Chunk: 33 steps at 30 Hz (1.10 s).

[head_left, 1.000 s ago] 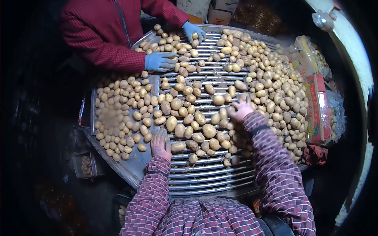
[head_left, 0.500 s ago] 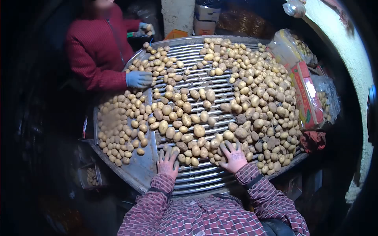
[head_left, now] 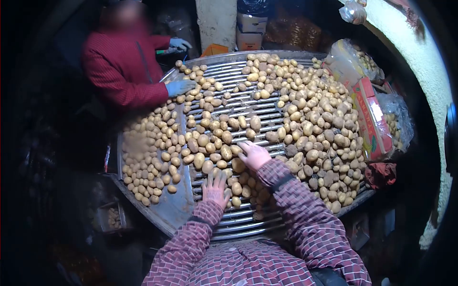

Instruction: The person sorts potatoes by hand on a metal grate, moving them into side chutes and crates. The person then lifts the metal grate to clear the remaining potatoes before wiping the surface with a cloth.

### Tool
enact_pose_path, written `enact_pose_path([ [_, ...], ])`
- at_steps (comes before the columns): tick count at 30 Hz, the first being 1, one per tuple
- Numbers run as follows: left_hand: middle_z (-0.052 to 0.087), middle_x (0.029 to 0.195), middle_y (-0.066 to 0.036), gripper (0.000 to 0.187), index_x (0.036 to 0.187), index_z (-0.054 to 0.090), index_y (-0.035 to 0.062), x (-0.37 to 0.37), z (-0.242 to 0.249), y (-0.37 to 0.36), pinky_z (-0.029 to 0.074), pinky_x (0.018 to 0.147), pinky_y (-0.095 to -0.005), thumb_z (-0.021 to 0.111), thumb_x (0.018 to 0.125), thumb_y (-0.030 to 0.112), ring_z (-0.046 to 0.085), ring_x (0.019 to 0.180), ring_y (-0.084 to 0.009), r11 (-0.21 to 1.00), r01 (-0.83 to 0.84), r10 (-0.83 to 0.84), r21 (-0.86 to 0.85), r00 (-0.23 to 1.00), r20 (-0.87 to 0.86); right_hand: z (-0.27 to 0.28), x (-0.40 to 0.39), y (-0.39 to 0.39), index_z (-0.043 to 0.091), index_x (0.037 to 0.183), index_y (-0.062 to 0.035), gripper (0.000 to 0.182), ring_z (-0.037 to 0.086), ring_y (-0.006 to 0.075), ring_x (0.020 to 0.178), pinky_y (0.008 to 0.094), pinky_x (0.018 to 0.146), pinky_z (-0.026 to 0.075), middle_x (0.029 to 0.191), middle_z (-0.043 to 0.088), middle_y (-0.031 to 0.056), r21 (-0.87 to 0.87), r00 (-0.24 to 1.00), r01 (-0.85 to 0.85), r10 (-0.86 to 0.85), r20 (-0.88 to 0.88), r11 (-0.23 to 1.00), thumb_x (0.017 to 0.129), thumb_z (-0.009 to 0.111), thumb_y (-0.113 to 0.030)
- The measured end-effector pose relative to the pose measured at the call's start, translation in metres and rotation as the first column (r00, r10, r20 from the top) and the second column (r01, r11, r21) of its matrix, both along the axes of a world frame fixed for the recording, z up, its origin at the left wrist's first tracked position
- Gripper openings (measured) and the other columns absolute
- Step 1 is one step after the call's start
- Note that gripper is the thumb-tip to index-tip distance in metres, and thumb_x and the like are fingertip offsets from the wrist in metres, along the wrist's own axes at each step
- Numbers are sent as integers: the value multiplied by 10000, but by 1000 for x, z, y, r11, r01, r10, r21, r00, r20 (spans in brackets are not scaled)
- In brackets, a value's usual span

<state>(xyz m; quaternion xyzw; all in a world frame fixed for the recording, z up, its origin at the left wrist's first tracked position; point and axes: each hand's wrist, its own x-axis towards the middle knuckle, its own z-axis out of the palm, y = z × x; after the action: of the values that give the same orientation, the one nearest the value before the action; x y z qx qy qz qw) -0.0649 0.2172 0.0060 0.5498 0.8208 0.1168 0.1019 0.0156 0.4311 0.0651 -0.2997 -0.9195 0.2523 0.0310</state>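
Observation:
Potatoes [head_left: 324,136] lie over a slatted metal table [head_left: 229,228], thickest on its right side. My left hand [head_left: 215,190], in a pinkish glove with dark fingertips, rests with fingers spread at the near edge of the middle potatoes. Farther in and to the right, my right hand [head_left: 254,155] reaches over the middle group, its fingers apart and touching potatoes. Neither hand is wrapped round a potato.
Across the table at the left stands a co-worker in a red jacket [head_left: 119,71], one gloved hand [head_left: 180,88] at the potatoes. Smaller potatoes cover a metal side tray [head_left: 174,202]. A red carton [head_left: 372,119] and plastic bags [head_left: 396,119] stand at the right edge.
My right hand has moved forward and left over the middle potatoes. My left hand has shifted slightly right and forward. The co-worker's far hand no longer holds potatoes; their near hand has moved right.

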Motion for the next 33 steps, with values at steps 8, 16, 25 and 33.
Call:
enact_pose_path([
  [8, 441, 1386, -138, 597, 1347, 471, 89, -20, 14, -91, 290, 1083, -504, 637, 785, 200, 378, 1298, -359, 999, -51, 51, -7, 986, 161, -62, -37, -34, 603, 999, -118, 231, 613, 266, 925, 423, 845, 435, 925, 631, 113, 299, 978, -57, -7, 208, 952, 849, 554, -286],
  [16, 501, 1265, -211, 488, 1242, 522, 20, -52, -49, -147, 380, 1031, -433, 659, 780, 94, 474, 1191, -394, 779, -587, 437, 218, 759, 482, -63, 10, -10, 596, 1175, -64, 389, 605, 138, 857, 309, 734, 490, 988, 648, 23, -930, 914, -117, -329, -238, 349, 867, 623, -300],
  [25, 557, 1162, -199, 471, 1226, 530, 39, -127, 4, 24, 410, 967, -460, 639, 780, 143, 513, 1103, -373, 896, -324, 236, 305, 927, 290, -68, -145, -2, 606, 1069, -119, 229, 662, 252, 905, 389, 731, 537, 974, 661, 115, 260, 958, -151, 76, 276, 954, 929, 436, -181],
  [33, 407, 1375, -148, 637, 1327, 493, 175, -170, 19, 126, 438, 1009, -412, 702, 727, 131, 501, 1182, -365, 938, -65, 113, -340, 986, 123, -78, -91, -7, 578, 1043, -93, 196, 664, 252, 799, 387, 663, 527, 872, 642, 103, 296, 972, -141, 74, 224, 945, 859, 532, -145],
])
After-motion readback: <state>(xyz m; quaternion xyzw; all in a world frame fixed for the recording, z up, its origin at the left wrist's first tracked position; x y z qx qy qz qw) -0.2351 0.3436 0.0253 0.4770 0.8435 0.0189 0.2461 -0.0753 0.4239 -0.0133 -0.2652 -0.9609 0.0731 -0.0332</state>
